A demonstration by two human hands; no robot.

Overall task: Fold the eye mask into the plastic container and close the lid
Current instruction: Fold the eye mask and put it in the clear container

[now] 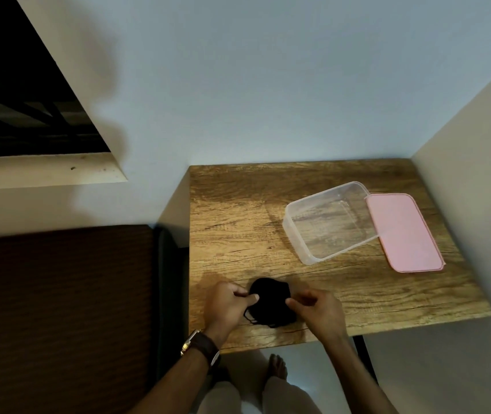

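The black eye mask (270, 303) lies bunched on the wooden table (238, 228) near its front edge, with its strap trailing at the lower left. My left hand (228, 306) pinches the mask's left edge and my right hand (317, 309) pinches its right edge. The clear plastic container (326, 222) stands open and empty at the back right of the table. Its pink lid (404, 233) lies flat on the table, touching the container's right side.
A wall corner closes in the table at the back and right. A dark brown headboard or bed (59, 309) stands to the left of the table. My legs and a bare foot (278, 367) show below the front edge.
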